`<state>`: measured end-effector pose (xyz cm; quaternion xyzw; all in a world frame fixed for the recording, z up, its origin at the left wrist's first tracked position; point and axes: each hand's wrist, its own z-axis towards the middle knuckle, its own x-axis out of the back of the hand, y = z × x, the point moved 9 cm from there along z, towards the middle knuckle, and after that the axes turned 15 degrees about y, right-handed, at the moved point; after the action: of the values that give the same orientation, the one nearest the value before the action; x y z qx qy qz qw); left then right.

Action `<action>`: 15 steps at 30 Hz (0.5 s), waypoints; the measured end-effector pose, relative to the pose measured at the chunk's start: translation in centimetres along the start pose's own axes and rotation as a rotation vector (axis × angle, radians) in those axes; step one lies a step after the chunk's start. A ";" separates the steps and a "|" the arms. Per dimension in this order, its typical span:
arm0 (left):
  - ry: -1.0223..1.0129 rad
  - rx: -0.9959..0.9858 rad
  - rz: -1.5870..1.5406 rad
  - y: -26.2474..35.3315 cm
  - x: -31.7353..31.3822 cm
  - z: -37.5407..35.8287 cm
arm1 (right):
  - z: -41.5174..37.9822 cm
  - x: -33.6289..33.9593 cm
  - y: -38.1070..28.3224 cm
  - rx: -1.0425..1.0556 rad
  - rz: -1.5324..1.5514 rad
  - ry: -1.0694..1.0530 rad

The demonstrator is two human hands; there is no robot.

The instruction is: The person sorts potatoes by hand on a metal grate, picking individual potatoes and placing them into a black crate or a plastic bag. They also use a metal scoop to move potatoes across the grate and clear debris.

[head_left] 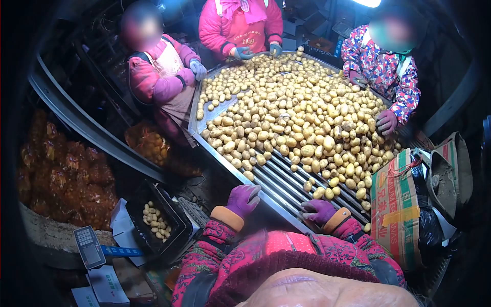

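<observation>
My left hand, in a purple glove, rests at the near metal rim of the sorting table, its fingers loosely bent and holding nothing visible. My right hand, gloved the same way, lies over the near end of the table's metal slats, fingers reaching left with nothing in them. A large heap of potatoes covers most of the table beyond both hands. A few loose potatoes lie on the slats just past my right hand.
Three people stand around the far sides, their gloved hands at the table. A printed cardboard box and sacks stand at right. On the left are a black crate holding potatoes, a scale display and filled net bags.
</observation>
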<state>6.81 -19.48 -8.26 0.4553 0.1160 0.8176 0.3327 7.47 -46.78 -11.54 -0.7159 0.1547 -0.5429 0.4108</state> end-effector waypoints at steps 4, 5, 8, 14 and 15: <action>-0.009 0.004 0.004 -0.1 -0.2 0.0 | 0.1 0.0 -0.1 0.017 -0.055 -0.007; 0.000 0.001 0.008 0.0 -0.1 0.0 | 0.1 0.0 -0.2 0.020 -0.070 -0.016; 0.010 0.000 0.004 0.0 0.0 0.1 | 0.1 0.0 -0.2 0.015 -0.067 -0.020; 0.030 -0.012 0.016 -0.1 -0.1 0.0 | 0.1 0.1 -0.2 0.021 -0.039 0.008; 0.035 -0.018 0.019 0.0 0.0 0.1 | 0.1 0.2 -0.4 0.024 -0.042 0.012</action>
<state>6.86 -19.46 -8.24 0.4390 0.1103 0.8295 0.3271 7.55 -46.64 -11.10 -0.7108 0.1359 -0.5574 0.4069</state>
